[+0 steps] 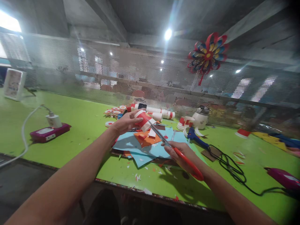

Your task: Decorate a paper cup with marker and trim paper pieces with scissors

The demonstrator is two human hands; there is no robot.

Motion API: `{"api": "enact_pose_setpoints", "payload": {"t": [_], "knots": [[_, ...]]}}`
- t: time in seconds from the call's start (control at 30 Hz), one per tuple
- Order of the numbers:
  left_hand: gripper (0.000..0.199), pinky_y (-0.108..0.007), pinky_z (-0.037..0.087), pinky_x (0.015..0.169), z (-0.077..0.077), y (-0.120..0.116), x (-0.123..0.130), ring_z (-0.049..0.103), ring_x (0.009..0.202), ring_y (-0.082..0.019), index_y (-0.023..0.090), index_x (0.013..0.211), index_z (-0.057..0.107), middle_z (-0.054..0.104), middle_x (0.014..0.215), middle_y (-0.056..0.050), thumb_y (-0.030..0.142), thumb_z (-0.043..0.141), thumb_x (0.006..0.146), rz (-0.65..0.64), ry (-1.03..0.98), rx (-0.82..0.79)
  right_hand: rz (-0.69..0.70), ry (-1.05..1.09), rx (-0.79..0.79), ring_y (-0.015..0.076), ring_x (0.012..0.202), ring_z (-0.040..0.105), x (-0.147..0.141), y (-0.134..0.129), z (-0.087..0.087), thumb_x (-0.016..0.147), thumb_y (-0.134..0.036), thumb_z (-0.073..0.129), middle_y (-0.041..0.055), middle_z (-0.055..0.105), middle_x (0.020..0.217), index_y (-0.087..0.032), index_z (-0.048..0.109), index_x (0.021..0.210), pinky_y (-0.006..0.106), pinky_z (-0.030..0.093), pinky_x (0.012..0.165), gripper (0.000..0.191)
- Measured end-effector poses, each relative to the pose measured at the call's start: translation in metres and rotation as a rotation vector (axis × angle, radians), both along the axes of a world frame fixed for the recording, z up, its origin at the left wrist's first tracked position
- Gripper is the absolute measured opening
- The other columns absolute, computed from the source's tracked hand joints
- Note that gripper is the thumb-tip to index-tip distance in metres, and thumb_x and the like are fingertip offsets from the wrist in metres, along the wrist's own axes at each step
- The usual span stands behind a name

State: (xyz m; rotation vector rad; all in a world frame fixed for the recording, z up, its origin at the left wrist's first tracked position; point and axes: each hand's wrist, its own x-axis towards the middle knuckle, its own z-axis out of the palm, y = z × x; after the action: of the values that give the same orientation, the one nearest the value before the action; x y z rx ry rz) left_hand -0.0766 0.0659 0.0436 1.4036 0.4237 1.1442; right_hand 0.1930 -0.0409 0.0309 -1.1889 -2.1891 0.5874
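My left hand (pixel 126 122) grips a red and white paper cup (pixel 144 120), tilted on its side above the papers. Red-handled scissors (pixel 187 163) are in my right hand (pixel 179 153), their metal blades pointing up and left, with the tips at the cup's edge. Under both hands lie light blue paper sheets (pixel 138 158), with orange paper pieces (pixel 147 140) on top. Whether the blades are closed on the cup wall is too small to tell.
Stacked cups (pixel 167 114) lie behind the hands. A blue glue gun (pixel 195 137) with a black cord, a white kettle (pixel 201 117) and a red cup piece (pixel 243 133) stand right. A purple power strip (pixel 50 132) lies left. Paper scraps litter the front edge.
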Motion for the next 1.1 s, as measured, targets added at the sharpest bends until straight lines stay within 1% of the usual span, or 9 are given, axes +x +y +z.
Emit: {"api": "enact_pose_setpoints", "payload": {"t": [0.17, 0.3, 0.37, 0.57, 0.67, 0.8, 0.97, 1.1], "knots": [[0.060, -0.034, 0.054, 0.076, 0.0002, -0.0001, 0.0004, 0.065, 0.089, -0.021, 0.019, 0.129, 0.058, 0.067, 0.110, -0.013, 0.018, 0.078, 0.073, -0.001, 0.000, -0.010, -0.017, 0.006, -0.011, 0.0108, 0.055, 0.038, 0.0008, 0.0013, -0.0060, 0.093, -0.056, 0.044, -0.0045, 0.041, 0.061, -0.015, 0.065, 0.096, 0.023, 0.031, 0.051, 0.045], [0.062, -0.035, 0.054, 0.076, 0.0018, -0.0019, 0.0011, 0.064, 0.089, -0.021, 0.018, 0.131, 0.056, 0.066, 0.111, -0.013, 0.019, 0.078, 0.073, 0.003, -0.001, -0.016, -0.022, 0.011, 0.000, 0.0106, 0.053, 0.037, -0.0024, 0.0010, -0.0065, 0.093, -0.054, 0.044, -0.0050, 0.037, 0.058, -0.017, 0.061, 0.079, 0.024, 0.031, 0.050, 0.043], [0.064, -0.035, 0.054, 0.076, 0.0023, -0.0024, 0.0011, 0.064, 0.089, -0.021, 0.017, 0.132, 0.055, 0.066, 0.111, -0.014, 0.019, 0.078, 0.073, 0.005, 0.001, -0.019, -0.021, 0.010, 0.013, 0.0107, 0.055, 0.036, -0.0039, 0.0002, -0.0048, 0.093, -0.052, 0.045, -0.0047, 0.037, 0.059, -0.018, 0.060, 0.076, 0.024, 0.031, 0.052, 0.041], [0.064, -0.034, 0.055, 0.075, 0.0011, -0.0003, 0.0001, 0.064, 0.089, -0.021, 0.017, 0.132, 0.056, 0.066, 0.112, -0.015, 0.018, 0.078, 0.072, 0.006, 0.000, -0.018, 0.001, -0.004, 0.018, 0.0115, 0.060, 0.038, -0.0011, 0.0019, -0.0017, 0.093, -0.050, 0.048, -0.0033, 0.043, 0.065, -0.018, 0.061, 0.081, 0.025, 0.032, 0.056, 0.036], [0.064, -0.035, 0.055, 0.076, 0.0008, -0.0001, -0.0002, 0.064, 0.089, -0.022, 0.017, 0.132, 0.056, 0.066, 0.111, -0.015, 0.018, 0.079, 0.072, 0.011, 0.000, -0.019, 0.018, 0.003, -0.015, 0.0115, 0.059, 0.040, -0.0004, 0.0015, -0.0003, 0.094, -0.050, 0.045, -0.0033, 0.043, 0.064, -0.018, 0.058, 0.077, 0.024, 0.033, 0.054, 0.039], [0.065, -0.036, 0.055, 0.077, 0.0021, -0.0032, 0.0014, 0.064, 0.091, -0.023, 0.017, 0.132, 0.056, 0.066, 0.113, -0.015, 0.020, 0.079, 0.072, 0.008, 0.007, -0.016, 0.046, 0.039, -0.057, 0.0109, 0.056, 0.039, -0.0009, -0.0007, 0.0017, 0.095, -0.054, 0.040, -0.0040, 0.041, 0.061, -0.018, 0.057, 0.079, 0.024, 0.034, 0.052, 0.043], [0.065, -0.035, 0.054, 0.078, 0.0034, -0.0072, 0.0033, 0.065, 0.090, -0.021, 0.019, 0.134, 0.054, 0.067, 0.114, -0.014, 0.019, 0.078, 0.074, 0.008, 0.019, -0.016, 0.100, 0.094, -0.107, 0.0101, 0.052, 0.041, 0.0021, 0.0039, -0.0038, 0.095, -0.059, 0.038, -0.0046, 0.044, 0.057, -0.018, 0.053, 0.074, 0.025, 0.036, 0.051, 0.048], [0.064, -0.036, 0.054, 0.080, 0.0039, -0.0089, 0.0044, 0.065, 0.092, -0.022, 0.019, 0.134, 0.056, 0.067, 0.114, -0.014, 0.020, 0.078, 0.073, 0.015, 0.028, -0.024, 0.119, 0.122, -0.114, 0.0099, 0.051, 0.042, 0.0049, 0.0083, -0.0069, 0.095, -0.058, 0.040, -0.0048, 0.044, 0.057, -0.018, 0.053, 0.073, 0.025, 0.037, 0.052, 0.047]]}}
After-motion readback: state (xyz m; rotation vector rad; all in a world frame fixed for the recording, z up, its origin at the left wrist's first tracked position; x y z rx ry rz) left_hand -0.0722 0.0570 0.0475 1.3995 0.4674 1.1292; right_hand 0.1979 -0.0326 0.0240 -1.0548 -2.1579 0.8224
